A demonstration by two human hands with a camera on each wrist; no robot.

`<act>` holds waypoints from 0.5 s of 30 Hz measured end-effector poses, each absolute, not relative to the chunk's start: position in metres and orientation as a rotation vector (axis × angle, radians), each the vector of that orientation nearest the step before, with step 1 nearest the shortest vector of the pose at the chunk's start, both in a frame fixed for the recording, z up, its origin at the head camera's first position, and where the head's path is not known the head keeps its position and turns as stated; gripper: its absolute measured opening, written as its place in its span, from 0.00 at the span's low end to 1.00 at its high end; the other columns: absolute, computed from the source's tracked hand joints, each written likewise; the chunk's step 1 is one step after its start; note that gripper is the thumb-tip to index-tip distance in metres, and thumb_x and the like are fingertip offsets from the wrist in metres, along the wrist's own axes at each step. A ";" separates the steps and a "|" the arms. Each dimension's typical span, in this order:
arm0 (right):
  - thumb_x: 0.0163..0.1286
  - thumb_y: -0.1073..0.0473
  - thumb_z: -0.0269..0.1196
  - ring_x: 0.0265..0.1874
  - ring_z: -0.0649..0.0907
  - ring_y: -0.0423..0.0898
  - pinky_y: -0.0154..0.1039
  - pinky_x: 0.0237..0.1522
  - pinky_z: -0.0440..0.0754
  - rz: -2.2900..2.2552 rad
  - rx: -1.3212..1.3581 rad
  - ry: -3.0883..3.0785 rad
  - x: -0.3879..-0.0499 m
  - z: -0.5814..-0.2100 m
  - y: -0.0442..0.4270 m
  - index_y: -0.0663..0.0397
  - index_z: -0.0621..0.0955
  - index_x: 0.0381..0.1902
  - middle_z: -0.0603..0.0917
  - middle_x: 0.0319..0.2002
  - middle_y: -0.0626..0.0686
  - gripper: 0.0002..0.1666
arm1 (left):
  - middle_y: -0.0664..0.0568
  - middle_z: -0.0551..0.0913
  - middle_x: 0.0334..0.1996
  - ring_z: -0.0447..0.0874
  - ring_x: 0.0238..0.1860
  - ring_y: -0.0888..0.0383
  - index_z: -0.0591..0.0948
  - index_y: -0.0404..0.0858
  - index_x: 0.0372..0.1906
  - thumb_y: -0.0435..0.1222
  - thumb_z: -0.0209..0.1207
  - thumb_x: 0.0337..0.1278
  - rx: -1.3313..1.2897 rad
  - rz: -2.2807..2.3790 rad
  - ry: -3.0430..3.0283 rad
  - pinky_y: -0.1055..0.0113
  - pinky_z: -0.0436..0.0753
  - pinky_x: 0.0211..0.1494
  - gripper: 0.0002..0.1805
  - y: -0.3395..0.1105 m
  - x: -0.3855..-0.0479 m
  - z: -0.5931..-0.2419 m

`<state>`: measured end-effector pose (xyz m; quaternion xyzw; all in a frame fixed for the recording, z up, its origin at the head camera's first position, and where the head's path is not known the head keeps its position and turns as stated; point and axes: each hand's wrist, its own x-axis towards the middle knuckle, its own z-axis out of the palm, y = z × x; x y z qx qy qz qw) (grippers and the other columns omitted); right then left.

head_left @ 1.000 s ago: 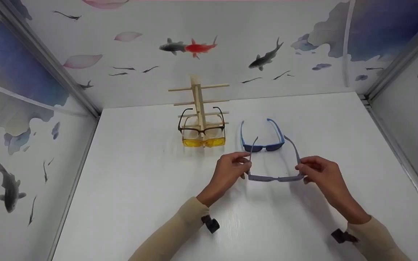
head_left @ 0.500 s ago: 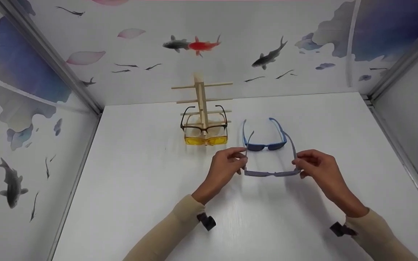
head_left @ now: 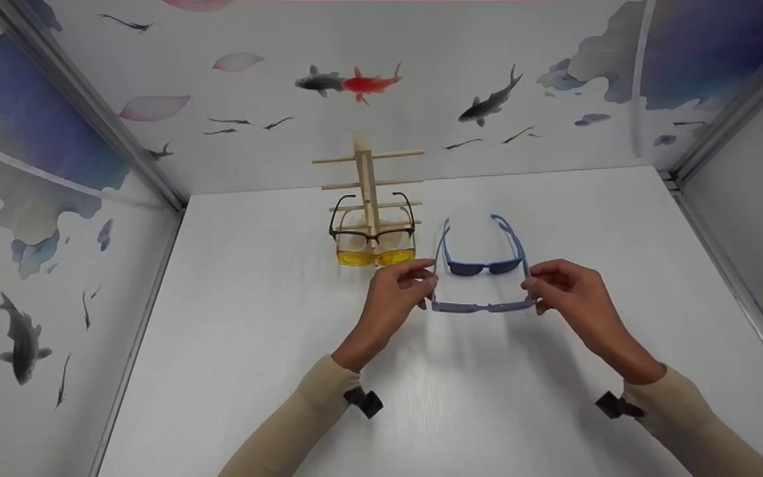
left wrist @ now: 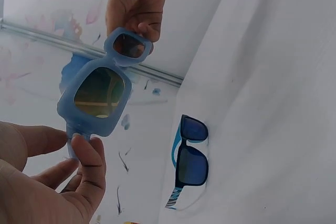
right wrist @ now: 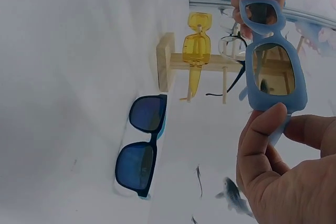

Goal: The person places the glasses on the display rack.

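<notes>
Between both hands, light blue-grey sunglasses (head_left: 483,307) hang above the white table with their temples unfolded. My left hand (head_left: 395,295) pinches the left temple near its hinge, and my right hand (head_left: 570,298) pinches the right one. In the left wrist view the thick pale-blue frame (left wrist: 122,109) and its dark lenses show closely. Just beyond, blue sunglasses (head_left: 485,267) with dark lenses lie unfolded on the table; they are apart from both hands. The right wrist view shows their blue lenses (right wrist: 135,165) too.
Left of the blue sunglasses stands a wooden display rack (head_left: 366,179) with several crossbars. Black-rimmed glasses (head_left: 373,237) and yellow glasses (head_left: 376,258) hang on its lower bars. Printed walls (head_left: 421,59) enclose the table (head_left: 242,344) at the back and sides.
Both hands have carried the blue-grey sunglasses left and slightly toward the back, closer to the rack. The blue sunglasses and the glasses on the rack have stayed in place.
</notes>
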<state>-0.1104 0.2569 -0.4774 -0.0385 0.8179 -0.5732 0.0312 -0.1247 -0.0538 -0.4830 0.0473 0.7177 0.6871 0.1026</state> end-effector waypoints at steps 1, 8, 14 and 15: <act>0.80 0.58 0.70 0.36 0.90 0.48 0.38 0.40 0.92 -1.771 -0.124 2.516 -0.111 -0.477 0.256 0.67 0.84 0.57 0.91 0.43 0.57 0.18 | 0.41 0.90 0.50 0.91 0.42 0.52 0.87 0.36 0.67 0.34 0.67 0.76 0.139 2.025 2.125 0.68 0.89 0.42 0.19 -0.055 -0.125 -0.482; 0.80 0.59 0.70 0.35 0.90 0.48 0.38 0.39 0.92 -1.801 -0.162 2.501 -0.115 -0.473 0.249 0.68 0.84 0.56 0.91 0.43 0.58 0.17 | 0.44 0.90 0.50 0.90 0.40 0.52 0.86 0.36 0.68 0.35 0.67 0.76 0.128 1.999 2.171 0.68 0.89 0.44 0.20 -0.064 -0.124 -0.475; 0.80 0.60 0.70 0.35 0.90 0.48 0.38 0.39 0.93 -1.819 -0.210 2.488 -0.122 -0.470 0.243 0.67 0.85 0.57 0.91 0.43 0.58 0.16 | 0.47 0.89 0.48 0.89 0.40 0.51 0.86 0.35 0.68 0.33 0.67 0.76 0.156 2.027 2.192 0.68 0.89 0.44 0.20 -0.073 -0.126 -0.468; 0.80 0.61 0.70 0.35 0.90 0.48 0.38 0.39 0.93 -1.822 -0.217 2.484 -0.123 -0.469 0.242 0.67 0.85 0.57 0.90 0.43 0.59 0.16 | 0.46 0.89 0.48 0.89 0.39 0.51 0.86 0.34 0.68 0.33 0.67 0.76 0.162 2.031 2.193 0.68 0.89 0.44 0.20 -0.074 -0.126 -0.467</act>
